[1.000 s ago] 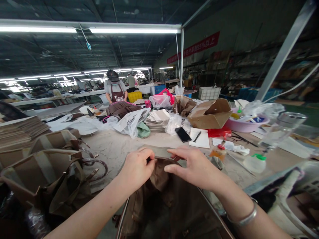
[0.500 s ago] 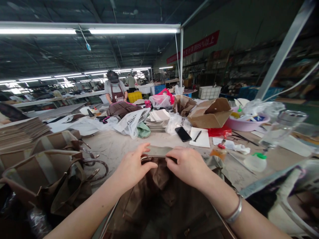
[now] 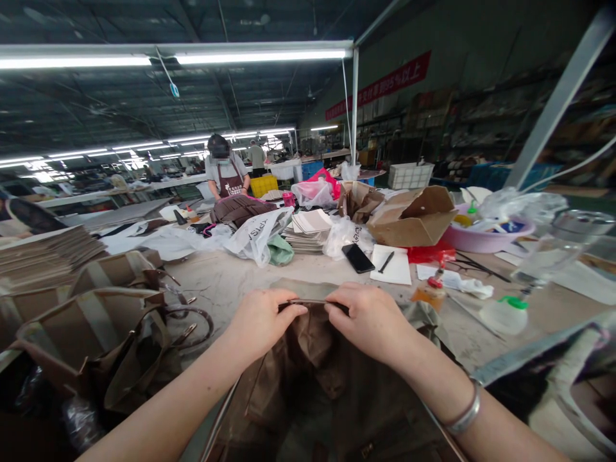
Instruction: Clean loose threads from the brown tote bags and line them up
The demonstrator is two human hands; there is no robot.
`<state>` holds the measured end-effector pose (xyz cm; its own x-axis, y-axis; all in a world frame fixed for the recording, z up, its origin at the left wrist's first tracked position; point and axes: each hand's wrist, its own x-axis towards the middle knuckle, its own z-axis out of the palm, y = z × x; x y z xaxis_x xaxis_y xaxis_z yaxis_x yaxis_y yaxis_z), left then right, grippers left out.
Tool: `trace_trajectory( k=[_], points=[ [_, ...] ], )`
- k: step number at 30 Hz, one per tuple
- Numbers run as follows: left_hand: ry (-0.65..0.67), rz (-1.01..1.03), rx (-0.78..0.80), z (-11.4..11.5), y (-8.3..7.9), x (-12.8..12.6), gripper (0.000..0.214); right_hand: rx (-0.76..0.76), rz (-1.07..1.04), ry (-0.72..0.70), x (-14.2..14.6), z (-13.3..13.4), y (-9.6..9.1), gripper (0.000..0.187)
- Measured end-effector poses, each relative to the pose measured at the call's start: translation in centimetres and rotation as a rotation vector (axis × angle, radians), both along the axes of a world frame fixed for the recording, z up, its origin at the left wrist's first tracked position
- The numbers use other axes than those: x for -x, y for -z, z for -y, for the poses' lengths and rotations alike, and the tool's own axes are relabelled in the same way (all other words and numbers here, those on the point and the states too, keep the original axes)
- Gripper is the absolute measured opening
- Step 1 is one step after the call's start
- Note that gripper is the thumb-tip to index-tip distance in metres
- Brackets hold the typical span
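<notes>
In front of me stands a brown handbag (image 3: 332, 391), its dark inside facing up at me. My left hand (image 3: 267, 317) pinches the left part of its far rim between thumb and fingers. A short way along the same edge, my right hand (image 3: 363, 314) grips the rim, thumb on the inner side. Between the two hands the rim runs straight, and brown lining hangs in folds below it. A pale grey-brown flap (image 3: 308, 289) shows just beyond the rim. Several similar bags (image 3: 91, 327) are crowded to my left.
Beyond the bag lie a black phone (image 3: 358, 258), a pen on white paper (image 3: 397, 273), and a stack of panels (image 3: 308, 239). A glue bottle (image 3: 430, 292) and a green-capped bottle (image 3: 505, 314) stand right. A co-worker (image 3: 226, 170) stands across the table.
My left fingers, which were raised apart from the thumb, have closed down onto the rim. My right hand keeps its grip. The view has shifted slightly.
</notes>
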<state>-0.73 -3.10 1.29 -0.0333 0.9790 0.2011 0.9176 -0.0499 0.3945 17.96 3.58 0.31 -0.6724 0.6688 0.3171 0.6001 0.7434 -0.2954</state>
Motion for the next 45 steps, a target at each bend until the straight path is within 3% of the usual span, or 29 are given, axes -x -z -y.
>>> trace_trajectory(
  k=[10, 15, 18, 20, 23, 26, 30, 37, 45],
  points=[
    [-0.059, -0.004, 0.013, -0.1, 0.1, -0.1, 0.017, 0.009, 0.005, -0.002, -0.2, 0.0, 0.0, 0.024],
    [-0.059, -0.009, 0.026, -0.2, 0.0, -0.2, 0.017, 0.077, -0.009, -0.097, -0.9, 0.1, -0.5, 0.031],
    [-0.076, -0.037, 0.052, -0.4, -0.1, -0.3, 0.017, 0.055, -0.039, -0.095, -0.5, 0.5, -0.9, 0.043],
    [-0.089, -0.024, 0.056, -0.5, 0.0, -0.3, 0.016, 0.021, -0.034, -0.083, 0.1, 0.4, -1.0, 0.04],
    [-0.077, 0.104, 0.036, -0.2, 0.1, 0.1, 0.03, -0.004, 0.068, -0.09, 1.0, -0.2, -0.7, 0.028],
    [-0.047, 0.171, 0.046, 0.5, 0.1, 0.6, 0.046, -0.009, 0.144, -0.085, 1.3, -0.7, -0.4, 0.03],
    [-0.013, 0.032, 0.076, 1.4, -0.2, 1.0, 0.011, -0.044, 0.156, -0.084, 0.9, -0.7, -0.3, 0.032],
    [-0.008, -0.112, 0.075, 1.8, -0.1, 0.4, 0.026, -0.054, 0.166, -0.056, 0.2, -0.5, -0.2, 0.034],
    [-0.069, -0.305, 0.075, 1.2, 0.3, -0.8, 0.029, -0.059, 0.142, -0.034, -0.4, -0.1, -0.2, 0.035]
  ],
)
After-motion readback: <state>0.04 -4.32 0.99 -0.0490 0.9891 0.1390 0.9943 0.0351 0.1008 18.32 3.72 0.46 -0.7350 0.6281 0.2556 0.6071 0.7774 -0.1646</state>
